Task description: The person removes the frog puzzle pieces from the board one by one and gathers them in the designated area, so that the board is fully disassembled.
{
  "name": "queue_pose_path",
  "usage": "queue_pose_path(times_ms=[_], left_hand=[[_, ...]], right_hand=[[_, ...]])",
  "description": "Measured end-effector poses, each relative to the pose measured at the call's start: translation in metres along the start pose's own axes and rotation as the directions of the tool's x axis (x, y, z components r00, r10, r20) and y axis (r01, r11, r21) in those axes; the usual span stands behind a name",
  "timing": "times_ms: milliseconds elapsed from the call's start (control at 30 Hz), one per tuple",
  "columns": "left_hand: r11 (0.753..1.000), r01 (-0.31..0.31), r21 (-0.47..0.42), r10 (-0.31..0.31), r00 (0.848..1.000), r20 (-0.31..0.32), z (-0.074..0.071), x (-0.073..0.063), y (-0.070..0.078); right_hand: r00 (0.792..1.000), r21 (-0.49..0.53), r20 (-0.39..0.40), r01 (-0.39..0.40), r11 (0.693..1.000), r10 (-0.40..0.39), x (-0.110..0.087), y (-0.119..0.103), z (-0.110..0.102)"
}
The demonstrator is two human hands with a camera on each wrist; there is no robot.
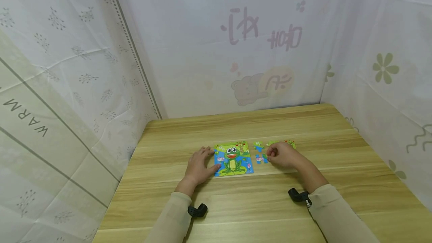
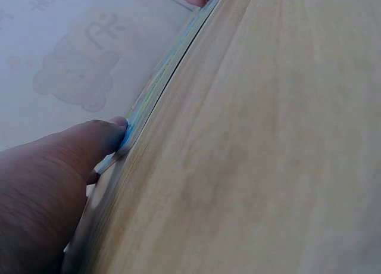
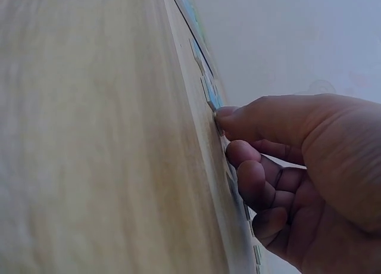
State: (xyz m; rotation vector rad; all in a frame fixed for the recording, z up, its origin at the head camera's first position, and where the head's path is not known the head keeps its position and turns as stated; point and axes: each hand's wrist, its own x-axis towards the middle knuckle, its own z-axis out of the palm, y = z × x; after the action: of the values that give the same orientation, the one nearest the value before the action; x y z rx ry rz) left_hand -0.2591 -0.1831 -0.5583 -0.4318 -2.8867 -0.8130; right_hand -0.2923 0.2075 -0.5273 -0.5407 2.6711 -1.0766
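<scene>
A square frog jigsaw puzzle (image 1: 233, 164) lies flat on the table, its picture complete in outline. My left hand (image 1: 200, 166) rests at its left side, with the thumb (image 2: 110, 134) on the lower left edge and the other fingers by the upper left corner. Just right of the puzzle lie loose jigsaw pieces, among them a green and blue one (image 1: 258, 146). Thumb and forefinger of my right hand (image 1: 283, 155) pinch a blue jigsaw piece (image 3: 209, 94) low over the table; the hand covers part of it. The remaining fingers are curled.
More green jigsaw pieces (image 1: 290, 143) lie behind the right hand, partly hidden by it. The wooden table (image 1: 243, 213) ends at a patterned cloth (image 1: 202, 48) at the back and sides. A black wrist device (image 1: 198, 210) sits on each sleeve.
</scene>
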Motion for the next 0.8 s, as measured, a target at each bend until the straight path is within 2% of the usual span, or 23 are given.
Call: queue_pose_path(times_ms=[567, 800], left_hand=[[1.0, -0.007, 0.002, 0.007, 1.0, -0.001, 0.0, 0.0, 0.001], [1.0, -0.004, -0.001, 0.004, 1.0, -0.001, 0.001, 0.0, 0.0]], right_hand=[[0.999, -0.021, -0.034, 0.002, 1.0, -0.002, 0.007, -0.016, 0.0], [1.0, 0.01, 0.008, 0.019, 1.0, -0.019, 0.014, -0.027, 0.008]])
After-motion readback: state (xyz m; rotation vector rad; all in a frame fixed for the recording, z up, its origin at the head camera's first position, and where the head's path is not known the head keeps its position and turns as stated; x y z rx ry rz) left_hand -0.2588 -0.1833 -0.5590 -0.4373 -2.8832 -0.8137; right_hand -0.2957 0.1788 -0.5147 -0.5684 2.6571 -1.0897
